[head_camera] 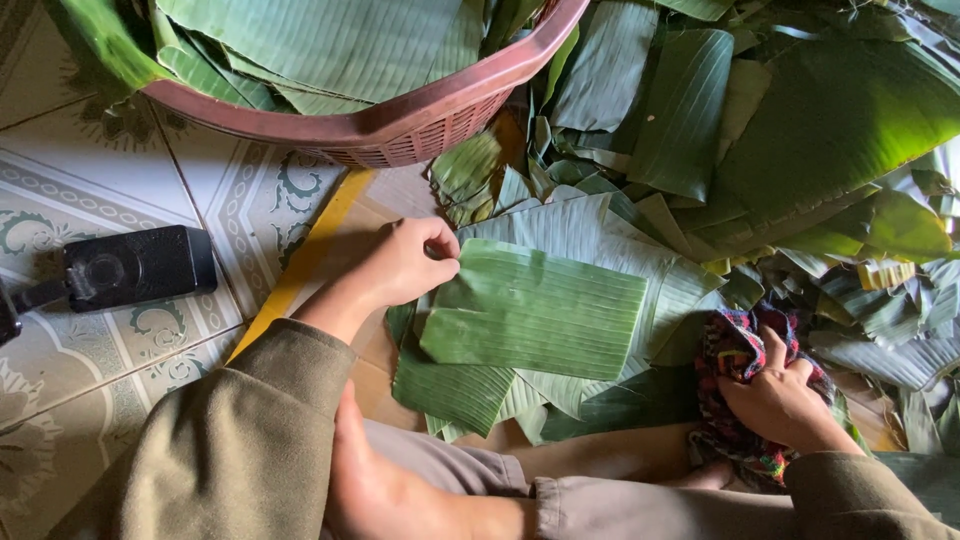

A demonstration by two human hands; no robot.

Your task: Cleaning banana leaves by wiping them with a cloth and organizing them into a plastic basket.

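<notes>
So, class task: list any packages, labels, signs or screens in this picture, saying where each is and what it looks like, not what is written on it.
None of these is in view.
Nearest to a container: a reddish-brown plastic basket, top centre, rounded, lattice-walled, holding banana leaves.
Nearest to a device: a black box on the patterned floor tiles, left, rectangular, showing no screen.

leaf piece (535, 310): green, fine parallel ribs
cloth (735, 350): red, dark and yellow checks
basket (400, 125): reddish-brown lattice
floor tiles (90, 180): pale, green scrolls
sleeves (240, 440): olive-brown
</notes>
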